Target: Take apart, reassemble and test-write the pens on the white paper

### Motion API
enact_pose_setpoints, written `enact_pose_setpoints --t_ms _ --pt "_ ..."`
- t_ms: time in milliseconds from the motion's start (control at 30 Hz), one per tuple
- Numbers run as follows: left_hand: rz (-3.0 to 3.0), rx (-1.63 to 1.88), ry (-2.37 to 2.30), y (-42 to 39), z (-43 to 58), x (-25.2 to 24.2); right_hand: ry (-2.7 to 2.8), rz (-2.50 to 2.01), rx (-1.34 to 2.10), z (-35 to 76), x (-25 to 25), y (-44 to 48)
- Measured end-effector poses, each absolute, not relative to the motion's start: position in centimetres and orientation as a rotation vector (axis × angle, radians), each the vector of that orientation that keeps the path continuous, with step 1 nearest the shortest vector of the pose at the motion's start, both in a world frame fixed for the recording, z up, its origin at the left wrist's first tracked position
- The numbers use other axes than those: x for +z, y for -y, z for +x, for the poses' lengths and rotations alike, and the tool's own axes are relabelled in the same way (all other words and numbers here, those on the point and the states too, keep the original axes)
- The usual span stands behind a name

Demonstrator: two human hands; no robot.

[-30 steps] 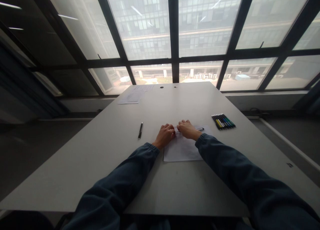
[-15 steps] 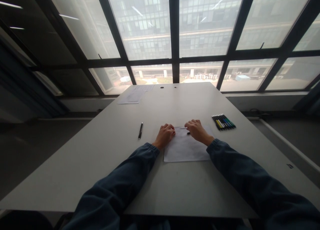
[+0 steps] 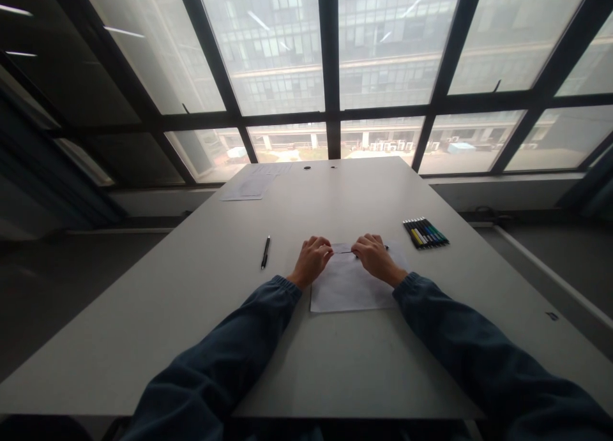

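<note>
The left hand (image 3: 312,261) and right hand (image 3: 376,257) seem to pinch a thin dark stick (image 3: 343,253) mid-frame, over paper (image 3: 352,294); this bit looks half done; the pen row (image 3: 426,233), right of centre, lies neat, untouched.

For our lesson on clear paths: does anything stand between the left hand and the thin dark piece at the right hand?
Nothing visible. The thin piece extends from the right hand toward the left hand; contact there is too small to tell. Paper lies beneath.
</note>
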State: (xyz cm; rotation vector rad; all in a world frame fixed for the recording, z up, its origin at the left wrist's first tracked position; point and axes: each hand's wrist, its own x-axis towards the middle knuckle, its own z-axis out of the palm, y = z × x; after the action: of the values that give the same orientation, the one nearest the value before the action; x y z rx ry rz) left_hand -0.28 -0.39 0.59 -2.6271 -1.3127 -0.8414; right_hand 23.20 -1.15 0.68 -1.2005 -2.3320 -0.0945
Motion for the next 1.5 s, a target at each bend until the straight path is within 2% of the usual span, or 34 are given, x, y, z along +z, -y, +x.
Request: enact_pose_setpoints --t_ms 867,1133,1500 --pt "-2.706 -0.884 1.101 0.9 0.3 1.3 2.309 -1.030 -0.044 22.3 0.7 1.7" --pt "-2.504 -1.026 1.281 0.7 -0.4 2.2 2.256 -1.062 -0.099 22.9 0.3 1.5" --pt "-2.793 -0.760 1.245 -1.5 -3.3 0.4 2.228 -1.108 -0.097 23.7 -0.6 1.3"
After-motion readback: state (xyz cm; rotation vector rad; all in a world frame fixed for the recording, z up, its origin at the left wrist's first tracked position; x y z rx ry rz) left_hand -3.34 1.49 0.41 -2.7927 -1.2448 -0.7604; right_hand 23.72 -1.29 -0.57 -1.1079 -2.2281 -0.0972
